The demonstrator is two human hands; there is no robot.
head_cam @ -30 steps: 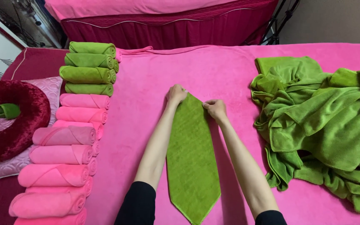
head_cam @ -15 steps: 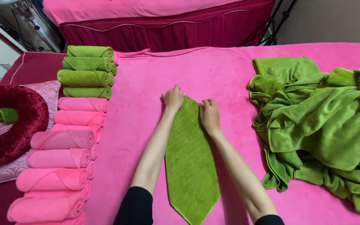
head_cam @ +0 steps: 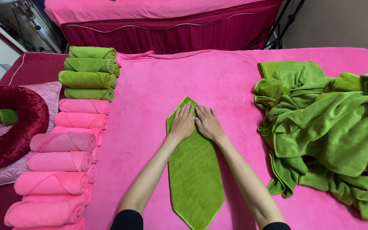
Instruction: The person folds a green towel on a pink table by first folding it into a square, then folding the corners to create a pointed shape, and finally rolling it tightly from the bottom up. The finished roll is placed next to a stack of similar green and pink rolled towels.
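Folded towel: a green towel (head_cam: 194, 170) lies flat on the pink-covered desk (head_cam: 218, 81), folded into a long narrow strip with a point at its far end and another at its near end, near the middle of the surface.
Left hand: the left hand (head_cam: 182, 122) lies palm down on the far end of the strip, fingers straight and together.
Right hand: the right hand (head_cam: 208, 123) lies palm down just beside the left, thumbs side by side or touching, on the same far end.
Grip: both hands are flat and spread open; neither has closed around anything, they only press on the cloth.
Loose towels: a rumpled heap of green towels (head_cam: 324, 127) sits at the right of the desk, well apart from the hands.
Rolled stock, far left: four rolled green towels (head_cam: 89, 72) lie stacked in a row.
Rolled stock, near left: rolled pink towels (head_cam: 60, 166) continue that row toward the near edge.
Cushion: a dark red ring cushion (head_cam: 9, 127) rests on a pale pink quilted pad (head_cam: 47, 91) at the far left, with a small green roll (head_cam: 3, 116) in its hole.
Background: a second pink-covered bed (head_cam: 158, 12) stands beyond the far edge.
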